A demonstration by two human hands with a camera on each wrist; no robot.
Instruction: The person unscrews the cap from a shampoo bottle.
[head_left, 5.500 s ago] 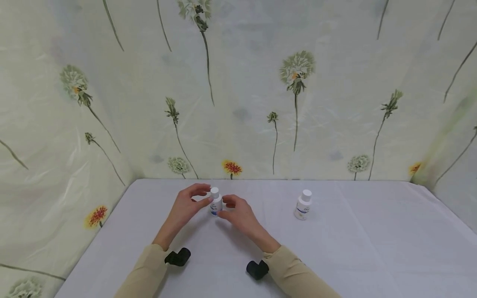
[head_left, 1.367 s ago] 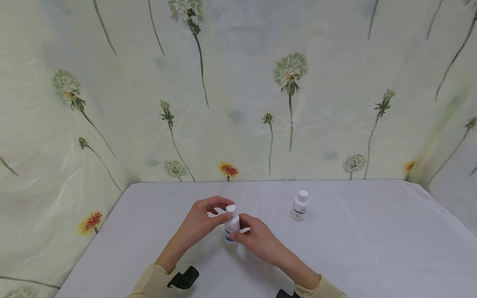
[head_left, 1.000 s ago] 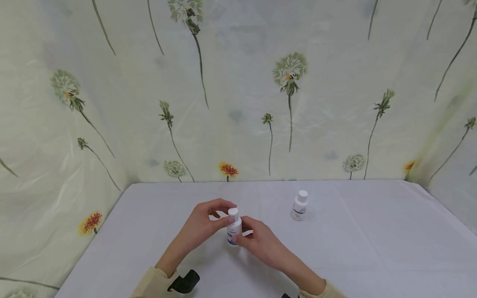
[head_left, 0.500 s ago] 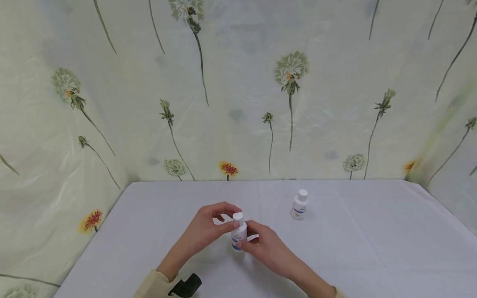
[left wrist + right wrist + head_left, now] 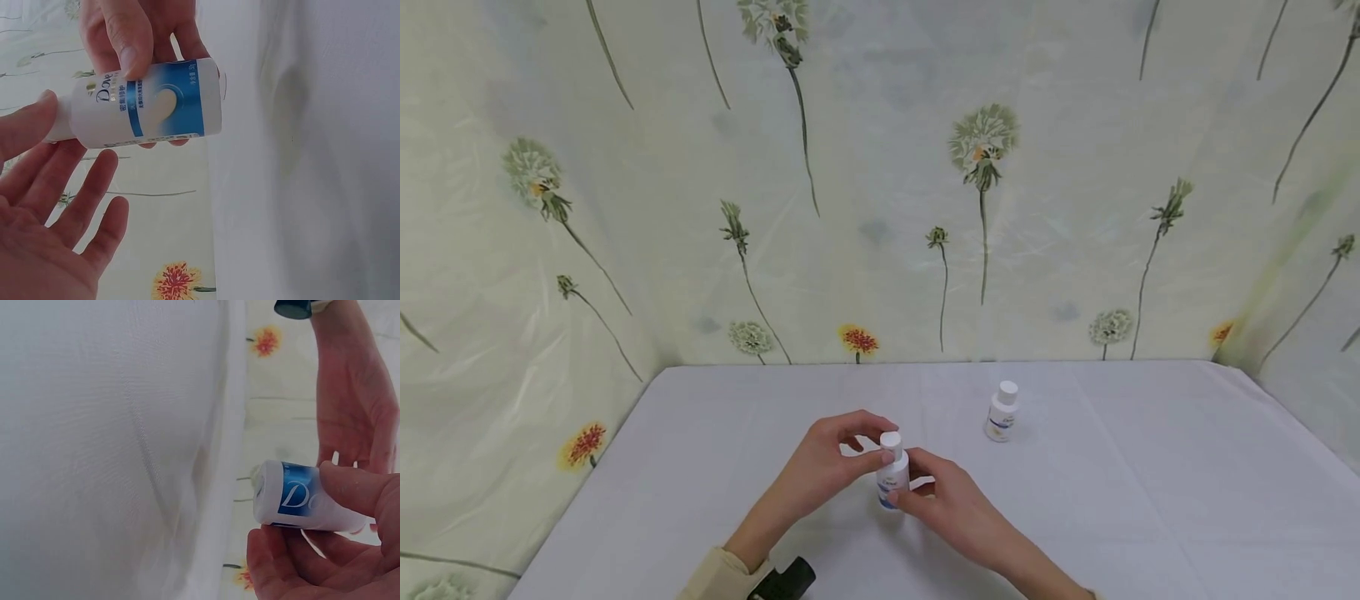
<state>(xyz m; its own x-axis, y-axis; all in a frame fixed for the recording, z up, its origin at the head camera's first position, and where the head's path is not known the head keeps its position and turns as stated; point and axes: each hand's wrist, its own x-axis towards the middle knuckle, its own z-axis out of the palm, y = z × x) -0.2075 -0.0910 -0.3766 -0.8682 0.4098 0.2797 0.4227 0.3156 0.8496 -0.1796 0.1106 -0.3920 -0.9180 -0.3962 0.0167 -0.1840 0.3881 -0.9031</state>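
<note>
A small white Dove lotion bottle (image 5: 892, 478) with a blue label is held upright between both hands, over the front middle of the table. My left hand (image 5: 826, 468) pinches its white cap (image 5: 891, 442) between thumb and forefinger. In the left wrist view the other left fingers (image 5: 90, 197) stick out loosely below the bottle (image 5: 169, 103). My right hand (image 5: 958, 510) grips the body lower down, thumb in front and fingers behind. The right wrist view shows the bottle's base (image 5: 262, 494) uncovered and apart from the cloth. The cap appears to sit on the neck.
A second white bottle (image 5: 1002, 415) with a blue stripe stands upright farther back, to the right. White cloth (image 5: 1150, 483) covers the table. Behind and beside it hangs a flower-printed curtain (image 5: 880, 167). A black wrist mount (image 5: 786, 579) shows at my left sleeve.
Both hands have closed on the bottle, which has come from the back left toward me and to the right. In the last second it drifts slightly farther right. The second bottle stays put.
</note>
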